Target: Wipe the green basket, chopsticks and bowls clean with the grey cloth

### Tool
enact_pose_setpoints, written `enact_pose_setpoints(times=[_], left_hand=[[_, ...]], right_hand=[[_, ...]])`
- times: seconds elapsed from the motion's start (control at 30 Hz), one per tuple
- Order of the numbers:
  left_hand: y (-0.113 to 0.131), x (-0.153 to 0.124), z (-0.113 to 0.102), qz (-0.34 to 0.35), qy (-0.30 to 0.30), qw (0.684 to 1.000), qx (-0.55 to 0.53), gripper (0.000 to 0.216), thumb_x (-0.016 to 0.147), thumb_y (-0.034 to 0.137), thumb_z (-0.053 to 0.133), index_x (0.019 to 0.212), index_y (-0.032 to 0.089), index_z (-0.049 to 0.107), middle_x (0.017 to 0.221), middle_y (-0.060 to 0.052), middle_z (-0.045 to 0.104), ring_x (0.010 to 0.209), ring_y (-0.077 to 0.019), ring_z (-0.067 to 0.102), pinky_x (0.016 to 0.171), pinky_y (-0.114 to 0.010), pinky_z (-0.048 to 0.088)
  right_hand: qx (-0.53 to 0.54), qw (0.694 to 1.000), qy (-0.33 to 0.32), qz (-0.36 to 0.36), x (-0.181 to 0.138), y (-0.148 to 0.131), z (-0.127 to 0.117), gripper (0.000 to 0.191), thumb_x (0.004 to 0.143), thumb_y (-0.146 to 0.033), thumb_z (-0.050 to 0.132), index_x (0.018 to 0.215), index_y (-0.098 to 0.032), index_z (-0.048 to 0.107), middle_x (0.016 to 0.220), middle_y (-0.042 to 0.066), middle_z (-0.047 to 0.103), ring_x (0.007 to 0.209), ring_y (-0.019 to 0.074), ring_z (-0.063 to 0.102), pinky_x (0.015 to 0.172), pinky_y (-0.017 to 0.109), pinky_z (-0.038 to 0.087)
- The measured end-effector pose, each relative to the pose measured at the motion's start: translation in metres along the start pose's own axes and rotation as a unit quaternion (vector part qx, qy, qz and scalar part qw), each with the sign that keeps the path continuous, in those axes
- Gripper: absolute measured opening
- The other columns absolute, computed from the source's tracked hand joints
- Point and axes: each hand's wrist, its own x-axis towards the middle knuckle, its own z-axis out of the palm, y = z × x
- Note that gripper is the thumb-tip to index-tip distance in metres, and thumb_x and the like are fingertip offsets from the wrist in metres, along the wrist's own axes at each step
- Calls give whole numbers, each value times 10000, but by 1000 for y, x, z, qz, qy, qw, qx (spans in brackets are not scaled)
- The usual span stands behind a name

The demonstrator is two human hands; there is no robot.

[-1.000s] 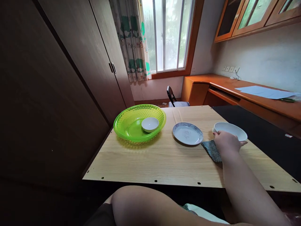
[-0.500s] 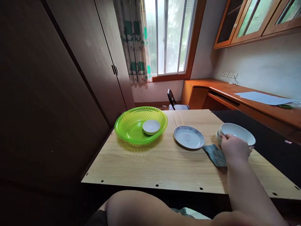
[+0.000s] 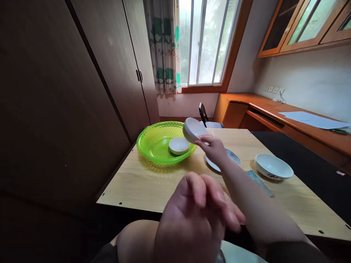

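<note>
My right hand (image 3: 215, 149) grips a small white bowl (image 3: 193, 129) by its rim, tilted in the air by the right edge of a green plastic basin (image 3: 148, 153). Another small white bowl (image 3: 179, 146) rests inside the basin. Close to the camera, my left hand (image 3: 194, 215) is raised over the table's front edge, fingers loosely bent and apart, holding nothing. Partly behind my right arm lies a patterned plate (image 3: 233, 156). A large white bowl (image 3: 274, 166) stands on the right side of the table, with a grey-green cloth (image 3: 260, 182) beside it.
Pale chopsticks (image 3: 212, 133) lie behind the plate, mostly hidden. The wooden table (image 3: 131, 186) has a dark panel (image 3: 307, 160) along its right. A folding chair (image 3: 203, 115) stands beyond it, and a dark wardrobe (image 3: 109, 54) rises on the left.
My right hand has left the large bowl and moved left, now carrying a small bowl. The large bowl rests on the table. My left hand has come up into view.
</note>
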Motion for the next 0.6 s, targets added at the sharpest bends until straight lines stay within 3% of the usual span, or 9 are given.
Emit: enact_pose_setpoints(times=[0.1, 0.2, 0.43, 0.6], left_hand=[[-11, 14, -3, 27, 17, 996, -78, 143, 710, 294, 737, 718, 203, 626, 749, -15, 595, 616, -121, 543, 649, -286, 501], [-14, 16, -17, 45, 46, 993, -95, 102, 812, 284, 636, 810, 191, 677, 785, -31, 619, 651, -114, 550, 649, -253, 491], [-6, 19, -28, 58, 34, 993, -92, 112, 808, 276, 678, 747, 182, 679, 738, -2, 596, 566, -67, 491, 594, -212, 443], [-5, 21, -30, 58, 30, 994, -84, 113, 799, 265, 699, 731, 185, 657, 703, 15, 560, 556, -58, 461, 593, -206, 421]], right_hand=[[45, 988, -149, 22, 28, -10, 39, 301, 827, -456, 594, 861, -190, 730, 783, 7, 690, 767, 180, 602, 694, 282, 437], [41, 970, -237, 27, 47, -15, 76, 279, 830, -433, 597, 865, -191, 732, 756, -4, 680, 761, 160, 588, 686, 262, 406], [22, 928, -370, 26, 54, -27, 133, 250, 818, -419, 615, 906, -221, 739, 793, -13, 706, 763, 171, 606, 675, 268, 418], [-6, 918, -395, 37, 52, -21, 151, 96, 760, -358, 692, 784, -272, 727, 723, -25, 707, 760, 208, 606, 737, 340, 453]])
